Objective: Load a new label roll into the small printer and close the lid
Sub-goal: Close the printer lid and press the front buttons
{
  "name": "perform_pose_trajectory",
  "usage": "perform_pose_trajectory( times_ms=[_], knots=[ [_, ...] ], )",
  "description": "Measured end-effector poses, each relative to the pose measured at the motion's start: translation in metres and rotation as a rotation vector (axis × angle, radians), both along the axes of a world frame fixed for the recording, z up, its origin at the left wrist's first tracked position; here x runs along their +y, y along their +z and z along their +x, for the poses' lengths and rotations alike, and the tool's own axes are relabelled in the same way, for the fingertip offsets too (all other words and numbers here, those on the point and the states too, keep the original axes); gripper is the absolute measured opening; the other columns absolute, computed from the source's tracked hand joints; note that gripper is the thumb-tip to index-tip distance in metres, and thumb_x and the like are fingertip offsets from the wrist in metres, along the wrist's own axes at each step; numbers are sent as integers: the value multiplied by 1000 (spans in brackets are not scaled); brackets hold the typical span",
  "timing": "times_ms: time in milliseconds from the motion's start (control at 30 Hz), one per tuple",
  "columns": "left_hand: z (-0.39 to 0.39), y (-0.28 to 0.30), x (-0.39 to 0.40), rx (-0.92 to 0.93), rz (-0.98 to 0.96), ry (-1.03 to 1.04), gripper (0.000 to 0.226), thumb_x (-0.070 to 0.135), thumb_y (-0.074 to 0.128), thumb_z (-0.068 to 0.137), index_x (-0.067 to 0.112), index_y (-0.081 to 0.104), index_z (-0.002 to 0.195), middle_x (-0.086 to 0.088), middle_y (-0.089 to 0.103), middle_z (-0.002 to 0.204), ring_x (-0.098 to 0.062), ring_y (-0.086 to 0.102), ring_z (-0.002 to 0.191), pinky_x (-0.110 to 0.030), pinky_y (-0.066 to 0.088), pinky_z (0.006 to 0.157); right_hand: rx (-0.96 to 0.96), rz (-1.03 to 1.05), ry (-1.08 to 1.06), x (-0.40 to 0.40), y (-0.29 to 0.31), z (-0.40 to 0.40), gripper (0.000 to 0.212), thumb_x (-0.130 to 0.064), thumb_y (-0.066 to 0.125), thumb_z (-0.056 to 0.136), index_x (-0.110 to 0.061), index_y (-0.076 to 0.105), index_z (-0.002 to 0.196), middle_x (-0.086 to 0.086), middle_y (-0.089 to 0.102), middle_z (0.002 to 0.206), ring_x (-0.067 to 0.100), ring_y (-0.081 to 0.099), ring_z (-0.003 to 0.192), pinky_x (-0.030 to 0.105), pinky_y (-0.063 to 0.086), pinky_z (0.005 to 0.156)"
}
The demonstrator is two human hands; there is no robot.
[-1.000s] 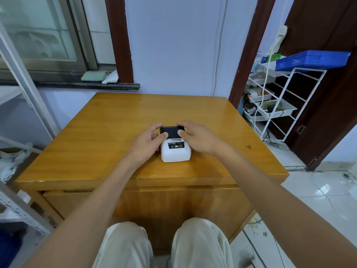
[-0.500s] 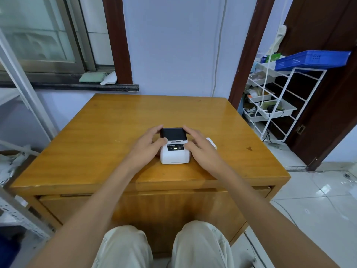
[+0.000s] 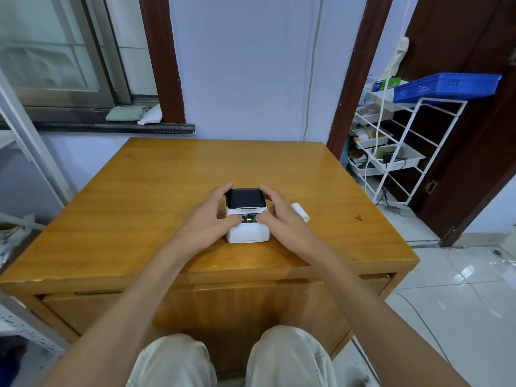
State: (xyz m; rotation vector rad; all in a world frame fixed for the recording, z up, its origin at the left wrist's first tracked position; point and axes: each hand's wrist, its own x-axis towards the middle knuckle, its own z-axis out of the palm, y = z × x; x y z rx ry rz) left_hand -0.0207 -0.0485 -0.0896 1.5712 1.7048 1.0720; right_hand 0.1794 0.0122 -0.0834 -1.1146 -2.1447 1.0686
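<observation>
A small white printer (image 3: 248,231) with a black lid stands near the front of the wooden table (image 3: 156,191). The lid looks down on the body. My left hand (image 3: 206,216) grips its left side, thumb on the front panel, fingers at the lid's back corner. My right hand (image 3: 282,219) grips the right side the same way. A white label roll (image 3: 301,211) lies on the table just right of my right hand, partly hidden by it.
A white wire rack (image 3: 396,152) with trays and a blue crate (image 3: 446,86) stands to the right of the table. A white cable hangs down over it. A metal shelf frame (image 3: 25,152) stands at the left. My knees are under the front edge.
My right hand slid off the top of the printer to its right side, uncovering the label roll. Both thumbs have come onto the front panel.
</observation>
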Motion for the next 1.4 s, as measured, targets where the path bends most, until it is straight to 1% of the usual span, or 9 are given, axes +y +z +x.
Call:
perform_pose_trajectory(
  times_ms=[167,333,567,800,967,1067,1133,1267,1400],
  knots=[
    [6,2,2,17,-1,49,87,49,60,72,42,36,155,17,49,150,-17,66,100,-42,56,96,5,1,-18,-1,-2,-3,68,-41,49,95,-45,25,158,-14,40,158,16,45,137,47,41,114],
    [10,4,2,-46,-17,61,85,42,61,74,40,36,155,13,48,152,-15,58,101,-32,48,88,-18,18,-6,-2,-1,-3,65,-34,46,101,-39,23,162,-13,36,162,9,30,146,41,31,120],
    [10,-1,-2,-41,4,86,76,32,65,86,43,35,155,17,49,150,-11,61,96,-30,47,80,-7,22,-22,-7,1,-2,64,-35,47,101,-42,25,161,-16,38,162,8,29,147,42,28,123],
    [9,2,-6,-53,-27,72,83,42,63,78,46,35,156,21,51,143,-10,66,106,-39,53,100,-13,17,-33,-9,1,-1,64,-36,47,101,-44,25,161,-15,40,159,8,32,145,43,31,122],
    [8,1,-6,-59,-17,69,82,38,64,82,45,33,157,22,53,137,-11,65,108,-40,53,102,-16,26,-22,-9,1,-1,64,-35,47,103,-42,24,162,-18,39,158,7,29,146,41,28,122],
    [8,1,-6,-57,-9,60,80,33,66,87,43,32,159,20,52,140,-10,66,109,-39,53,101,-15,6,-13,-6,0,0,65,-37,51,102,-43,24,161,-19,40,151,10,37,140,40,34,119],
    [9,0,-6,-58,-4,51,79,30,67,90,42,32,159,20,51,142,-9,66,107,-36,53,100,-7,7,-9,-4,-1,0,65,-37,52,102,-43,24,160,-16,40,155,14,41,138,42,37,118],
    [9,2,-5,-66,-1,45,84,37,65,82,42,32,159,19,52,143,-9,68,100,-35,54,97,4,-21,-4,-2,2,-4,66,-36,52,98,-42,26,159,-13,41,155,21,44,137,45,42,114],
    [11,3,-8,-37,-7,60,77,25,67,94,40,31,160,19,48,145,-8,66,107,-37,53,100,25,1,-44,-10,-4,-3,66,-39,52,99,-44,27,160,-11,45,151,17,43,138,45,39,117]
  ],
)
